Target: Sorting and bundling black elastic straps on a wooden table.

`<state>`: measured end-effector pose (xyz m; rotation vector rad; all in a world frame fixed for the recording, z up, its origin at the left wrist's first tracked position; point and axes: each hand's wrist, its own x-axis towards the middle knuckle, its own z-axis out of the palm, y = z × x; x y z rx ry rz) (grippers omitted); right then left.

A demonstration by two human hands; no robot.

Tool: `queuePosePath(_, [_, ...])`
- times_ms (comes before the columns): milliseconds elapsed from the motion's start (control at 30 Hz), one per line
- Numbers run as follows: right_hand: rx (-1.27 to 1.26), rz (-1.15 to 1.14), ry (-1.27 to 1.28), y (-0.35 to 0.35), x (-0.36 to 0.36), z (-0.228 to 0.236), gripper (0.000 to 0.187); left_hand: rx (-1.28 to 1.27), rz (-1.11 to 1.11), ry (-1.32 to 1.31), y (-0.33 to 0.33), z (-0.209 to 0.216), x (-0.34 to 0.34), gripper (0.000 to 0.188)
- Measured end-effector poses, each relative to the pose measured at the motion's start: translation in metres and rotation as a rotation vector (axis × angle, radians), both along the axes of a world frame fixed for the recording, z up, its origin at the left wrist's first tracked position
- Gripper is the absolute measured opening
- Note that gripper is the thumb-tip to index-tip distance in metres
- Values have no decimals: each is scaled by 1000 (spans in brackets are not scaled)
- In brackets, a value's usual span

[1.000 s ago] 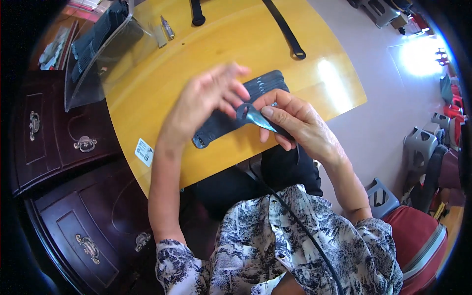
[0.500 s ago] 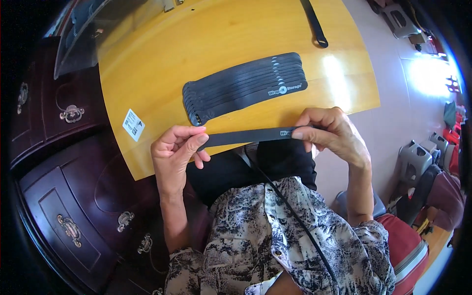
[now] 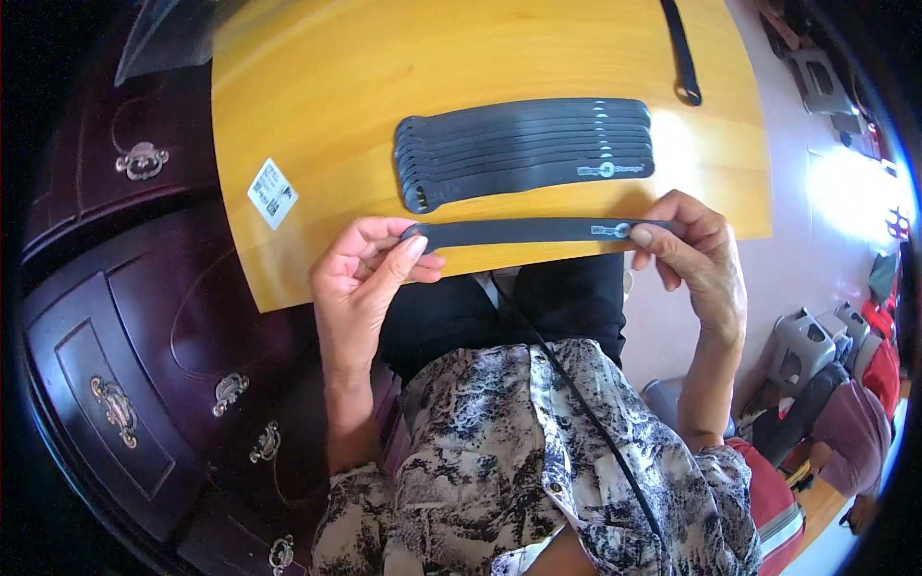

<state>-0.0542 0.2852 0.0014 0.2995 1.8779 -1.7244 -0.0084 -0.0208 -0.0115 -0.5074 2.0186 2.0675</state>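
Note:
A flat black strap (image 3: pixel 519 231) is stretched nearly level along the near edge of the yellow table (image 3: pixel 317 115). My left hand (image 3: pixel 365 278) pinches its rounded left end between thumb and fingers. Near the other end, beside a small pale print, my right hand (image 3: pixel 699 259) grips it the same way. Just beyond lies a neat row of matching black straps (image 3: pixel 523 144), overlapped like a fan, with their looped ends to the left. One more black strap (image 3: pixel 681 53) rests alone at the far right.
A white label (image 3: pixel 273 195) is stuck on the table's left side. Clear plastic (image 3: pixel 163 43) lies at the far left corner. Dark wooden cabinets (image 3: pixel 125 384) with metal handles stand to the left. Grey stools (image 3: pixel 805 346) and a red bag (image 3: pixel 768 494) are at the right.
The whole view has shifted, so the table and straps appear turned and further right. Both hands keep hold of the strap, whose left end now shows more beyond my left fingertips.

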Motion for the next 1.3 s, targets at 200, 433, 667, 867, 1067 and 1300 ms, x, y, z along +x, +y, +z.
queuePosePath(200, [74, -31, 109, -3, 1, -3, 9, 63, 50, 2, 0, -9, 3, 12])
queuePosePath(433, [-8, -60, 133, -1, 0, -2, 17, 121, 58, 33, 0, -4, 4, 13])
queuePosePath(667, [40, -154, 203, 10, 0, -10, 10, -116, 94, 124, 13, -8, -6, 12])
queuePosePath(867, [73, -228, 233, 8, 1, -13, 11, -246, 121, 205, 17, -14, -10, 9])
queuePosePath(1067, [76, -265, 236, 4, 0, -11, 10, -289, 127, 231, 21, -14, -13, 10])
queuePosePath(1300, [98, -257, 243, 2, -1, -11, 11, -298, 130, 213, 20, -15, -14, 10])
